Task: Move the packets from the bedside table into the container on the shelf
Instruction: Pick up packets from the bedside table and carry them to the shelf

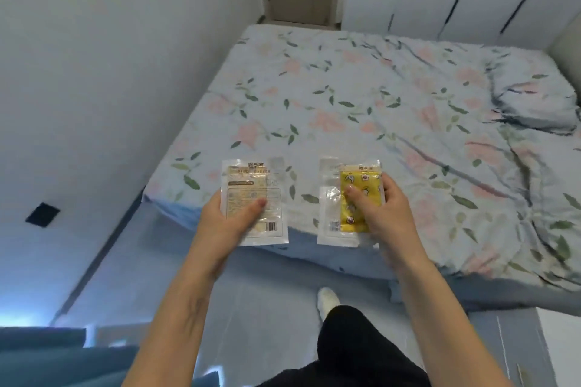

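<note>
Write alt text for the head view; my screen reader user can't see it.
A person's left hand holds a clear plastic packet with beige print, and the right hand holds a clear packet with a yellow pouch inside, above a floral-sheeted bed.

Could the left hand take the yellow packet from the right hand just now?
Probably not: the left hand already grips a pale packet, so its fingers are occupied. The yellow packet sits pinched in the right hand.

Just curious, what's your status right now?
Left hand grips beige packet. Right hand grips yellow packet. Bed ahead; no shelf container visible.
</note>
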